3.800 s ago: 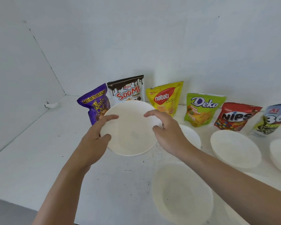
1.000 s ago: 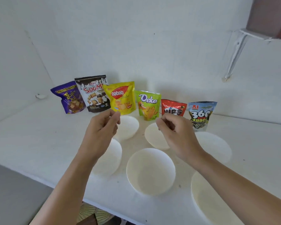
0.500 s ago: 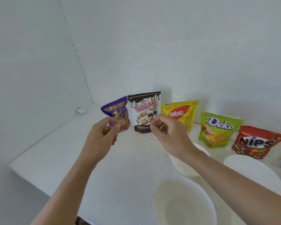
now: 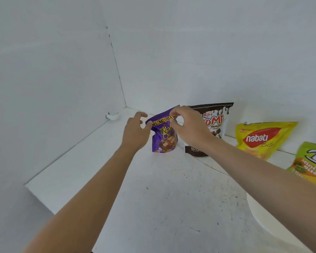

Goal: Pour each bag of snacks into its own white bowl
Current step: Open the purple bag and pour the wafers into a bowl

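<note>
While it is standing on the shelf (image 4: 153, 207), purple bag (image 4: 165, 137): is sitting near the back left corner, at the left end of the row, just beside the brown bag (image 4: 215, 123).
Handling (judgement): is looking light and soft. It is a thin glossy film pouch, likely slippery on its flat faces and easily crumpled. The contents are probably brittle, so squeezing the belly is risking breakage.
Hold point (judgement): the flat top seal is offering the stiffest grip. Taking one top corner in each hand is suiting a tear-open, and the belly is best left alone.
Right hand (image 4: 188, 126): is pinching the top right corner of the seal between thumb and forefinger. The other fingers are curling loosely behind, and the wrist is hiding part of the brown bag.
Left hand (image 4: 135, 133): is hovering at the top left corner and holding nothing. The fingers are spread and half curled, with a gap between thumb and forefinger. The thumb tip is lying at the bag's edge; contact cannot be told.
Arms: both forearms are stretching forward from the lower edge and converging on the purple bag.
Step (judgement): the bag is looking unopened, so nothing is poured yet.
Neighbours: the yellow bag (image 4: 263, 137) and green bag (image 4: 310, 161) are standing further right along the back.
Bowl (image 4: 259, 216): is showing only part of its rim under the right forearm, well apart from the purple bag.
</note>
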`<state>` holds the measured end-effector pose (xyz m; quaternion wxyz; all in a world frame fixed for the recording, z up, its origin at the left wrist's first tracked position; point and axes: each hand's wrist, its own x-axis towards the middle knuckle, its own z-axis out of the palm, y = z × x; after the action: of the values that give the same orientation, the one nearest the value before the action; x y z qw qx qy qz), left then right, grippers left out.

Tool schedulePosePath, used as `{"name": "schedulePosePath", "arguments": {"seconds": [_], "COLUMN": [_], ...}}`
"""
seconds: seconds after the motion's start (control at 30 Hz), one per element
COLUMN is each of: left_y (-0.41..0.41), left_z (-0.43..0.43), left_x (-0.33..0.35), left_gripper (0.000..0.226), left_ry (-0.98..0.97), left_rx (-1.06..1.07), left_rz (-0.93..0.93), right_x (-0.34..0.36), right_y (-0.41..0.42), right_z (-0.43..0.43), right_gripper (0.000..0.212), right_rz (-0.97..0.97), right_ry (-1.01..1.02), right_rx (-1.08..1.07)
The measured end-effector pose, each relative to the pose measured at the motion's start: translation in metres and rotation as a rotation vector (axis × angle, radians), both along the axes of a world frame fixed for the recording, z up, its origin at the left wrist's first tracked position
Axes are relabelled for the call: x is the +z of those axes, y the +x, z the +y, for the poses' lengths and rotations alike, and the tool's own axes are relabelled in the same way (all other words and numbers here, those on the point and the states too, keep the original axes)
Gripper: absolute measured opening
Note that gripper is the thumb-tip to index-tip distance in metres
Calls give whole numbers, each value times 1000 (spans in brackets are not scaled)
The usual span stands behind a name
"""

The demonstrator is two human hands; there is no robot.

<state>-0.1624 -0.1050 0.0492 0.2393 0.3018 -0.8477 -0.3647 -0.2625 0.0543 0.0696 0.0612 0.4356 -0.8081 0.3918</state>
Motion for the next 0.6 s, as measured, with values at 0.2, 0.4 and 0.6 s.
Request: {"name": "schedulePosePath", "arguments": {"seconds": [0.2,0.4,0.6], "left_y": [-34,-20,15], "left_z": [-27,-35,-32], "left_x": [-28,-38,-41], "left_gripper": [22,14,13], "left_ry": [-30,-72,-53], "left_rx": [-30,-38,-27], "left_rz": [-60,25,53], "right_x": [-9,-23,-31], "right_y": [-35,-43,-20], "right_z": [-43,-56,-39], "right_gripper": [35,34,22], "right_rz": [72,178,196], "right_ry": [190,351,273], "right_rx": [-14,48,89]}}
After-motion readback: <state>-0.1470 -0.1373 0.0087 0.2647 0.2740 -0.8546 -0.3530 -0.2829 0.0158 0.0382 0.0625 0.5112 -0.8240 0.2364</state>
